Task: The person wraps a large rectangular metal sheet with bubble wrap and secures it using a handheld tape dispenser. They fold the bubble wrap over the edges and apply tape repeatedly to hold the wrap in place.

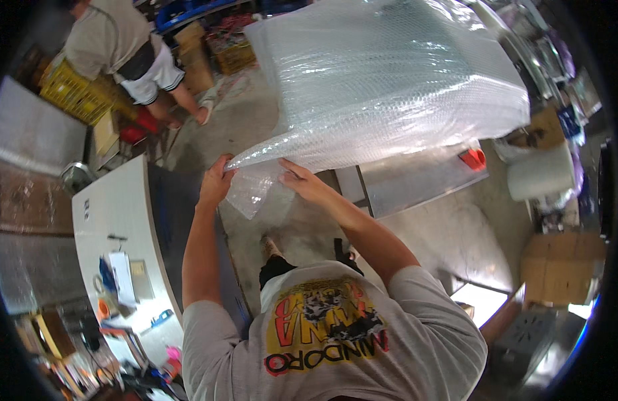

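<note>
A wide sheet of clear bubble wrap [376, 80] spreads in front of me, partly over a metal-topped table [422, 180]. Its near left corner is gathered in my left hand [219, 179], whose fingers are closed on the edge. A little to the right, my right hand [301, 180] pinches the same near edge between thumb and fingers. Below and between both hands a loose flap of the wrap hangs down. Whatever lies under the sheet cannot be made out clearly.
A red tape dispenser [473, 159] sits on the metal table's right end. To my left stands a white desk [115, 220] with papers and tools. A person [132, 53] stands at the far left by yellow crates [75, 90]. At right are a bubble wrap roll [541, 172] and cardboard boxes [563, 267].
</note>
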A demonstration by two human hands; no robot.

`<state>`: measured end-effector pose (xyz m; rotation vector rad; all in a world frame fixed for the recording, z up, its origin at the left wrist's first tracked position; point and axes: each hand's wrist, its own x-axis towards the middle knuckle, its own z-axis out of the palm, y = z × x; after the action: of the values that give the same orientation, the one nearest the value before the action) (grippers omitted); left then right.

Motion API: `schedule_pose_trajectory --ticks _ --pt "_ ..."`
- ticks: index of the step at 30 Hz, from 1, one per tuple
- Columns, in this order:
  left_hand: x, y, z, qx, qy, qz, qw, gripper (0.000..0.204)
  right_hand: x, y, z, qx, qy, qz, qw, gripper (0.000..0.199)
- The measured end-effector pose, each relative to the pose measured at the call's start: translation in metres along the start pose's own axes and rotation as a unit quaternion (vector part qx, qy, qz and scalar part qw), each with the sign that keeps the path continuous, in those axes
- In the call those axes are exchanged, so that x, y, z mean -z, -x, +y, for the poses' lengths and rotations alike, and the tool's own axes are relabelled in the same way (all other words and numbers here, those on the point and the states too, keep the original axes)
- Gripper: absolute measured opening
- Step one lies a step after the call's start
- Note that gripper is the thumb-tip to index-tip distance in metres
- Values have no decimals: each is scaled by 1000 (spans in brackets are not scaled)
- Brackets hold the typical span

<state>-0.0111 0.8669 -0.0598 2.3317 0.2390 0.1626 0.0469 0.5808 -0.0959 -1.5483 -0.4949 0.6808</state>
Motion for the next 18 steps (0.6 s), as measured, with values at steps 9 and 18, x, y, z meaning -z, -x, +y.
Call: schedule_pose_trajectory --ticks 9,18 --pt "12 -24 -29 41 39 -201 978 32 -35 -12 -6 14 152 112 982 75" --pt "22 -21 -23 -79 13 -184 980 33 -26 26 -119 62 502 159 848 35"
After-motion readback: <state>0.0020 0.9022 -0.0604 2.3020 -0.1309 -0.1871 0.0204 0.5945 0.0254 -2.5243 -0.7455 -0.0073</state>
